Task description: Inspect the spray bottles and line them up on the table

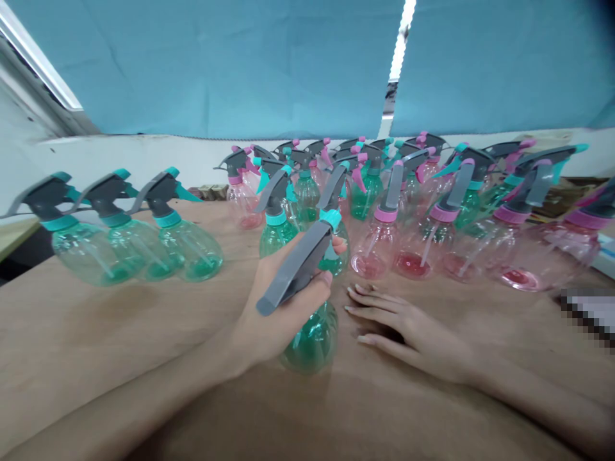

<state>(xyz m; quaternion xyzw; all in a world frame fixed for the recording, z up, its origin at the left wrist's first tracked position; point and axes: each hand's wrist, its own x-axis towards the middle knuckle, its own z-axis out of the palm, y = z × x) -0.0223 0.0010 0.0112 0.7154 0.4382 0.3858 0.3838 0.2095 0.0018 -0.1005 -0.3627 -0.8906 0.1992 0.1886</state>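
Note:
My left hand (283, 307) is wrapped round the neck of a green spray bottle (312, 342) with a grey trigger head and a teal nozzle. That bottle is upright in the middle front, and my fingers hide its collar. To its right, my right hand (403, 326) rests on the wooden table (192, 378) with fingers stretched out, holding nothing. Just beyond the right fingertips stand pink spray bottles (372, 250) with grey heads and pink collars. Another green spray bottle (277, 234) is right behind my left hand.
Three green spray bottles (192, 250) stand in a row on the left. Several more green and pink bottles crowd the back and right. A pixelated dark-edged object (590, 314) lies at the right edge. Blue cloth (240, 70) hangs behind the table.

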